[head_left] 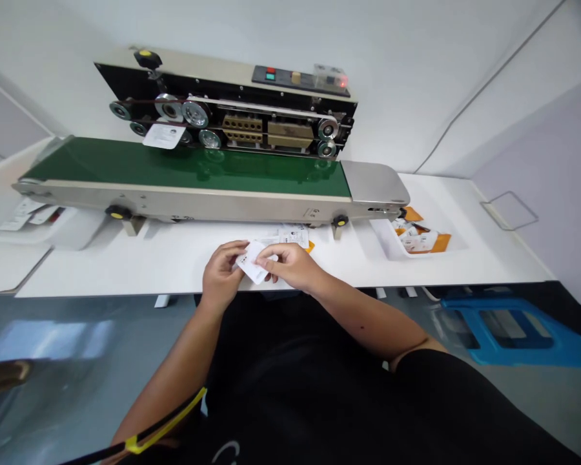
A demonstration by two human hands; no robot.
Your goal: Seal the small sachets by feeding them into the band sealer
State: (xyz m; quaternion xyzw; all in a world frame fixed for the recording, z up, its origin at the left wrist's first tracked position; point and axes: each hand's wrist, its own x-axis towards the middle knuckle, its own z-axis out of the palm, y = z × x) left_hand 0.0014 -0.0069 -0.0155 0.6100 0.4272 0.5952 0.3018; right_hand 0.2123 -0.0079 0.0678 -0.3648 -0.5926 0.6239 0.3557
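White bench (126, 261) beneath a band sealer (223, 106), and both hands are up over it! Left hand (219, 278) and right hand (291, 266) have their fingers (237, 247) pinched on what looks like a small white card (252, 261).

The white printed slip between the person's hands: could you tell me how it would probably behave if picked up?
The white printed slip looks thin and light, so it will probably flex rather than stay stiff. The left hand and right hand hold it with just their fingertips, which suggests little weight. Its smooth face may slide easily over the loose slips on the table.
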